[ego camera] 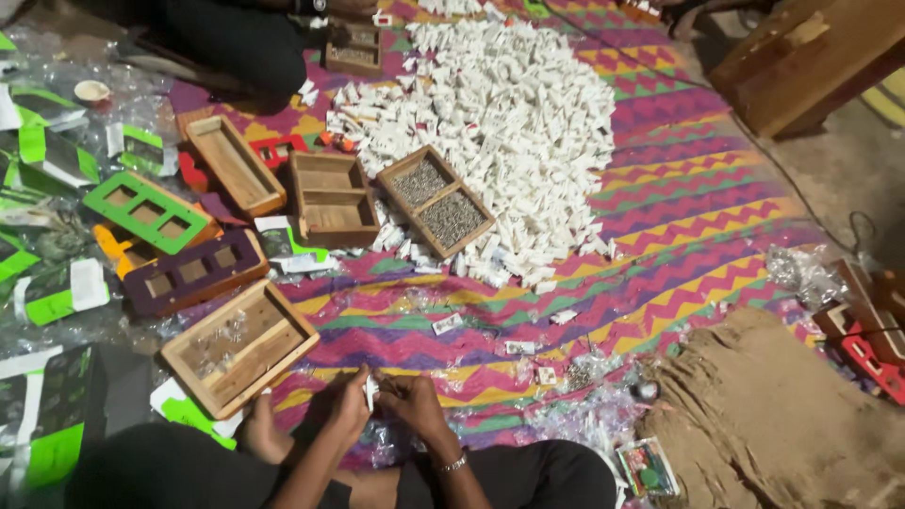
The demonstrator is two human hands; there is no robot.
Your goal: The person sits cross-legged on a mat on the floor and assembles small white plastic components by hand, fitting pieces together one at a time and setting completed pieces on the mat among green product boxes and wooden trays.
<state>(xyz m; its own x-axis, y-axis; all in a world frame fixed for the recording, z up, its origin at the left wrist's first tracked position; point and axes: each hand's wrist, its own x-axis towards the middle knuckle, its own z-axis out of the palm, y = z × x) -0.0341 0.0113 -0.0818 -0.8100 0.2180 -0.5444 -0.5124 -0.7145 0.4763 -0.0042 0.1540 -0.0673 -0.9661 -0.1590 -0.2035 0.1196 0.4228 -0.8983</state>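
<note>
Seated cross-legged on a zigzag-patterned woven mat [660, 236] in pink, yellow and green. Left hand [347, 403] and right hand [413, 401] brought together just above the lap, fingers curled around a small white folded paper packet [370, 388] pinched between them; both closed on it, though how tightly cannot be told. Held close to the body, probably for a steady grip on so small a piece.

Ahead, well apart from the hands, a broad heap of small white packets [509, 123] spread over the mat, apparently the stock of such pieces. Against its near edge, a two-compartment wooden tray filled with grey granules [436, 201], and beside that an empty two-compartment wooden box [332, 198]. Near the left knee, a shallow wooden tray holding clear plastic bits [238, 346], within easy reach. Further left, a green four-window frame [146, 210] and a dark purple three-window frame [193, 271], among green-and-white cardboard sleeves [57, 160]. Crumpled clear plastic wrappers [584, 405] scattered beside the right knee. Another person's dark-clothed leg [236, 42] at the top.
</note>
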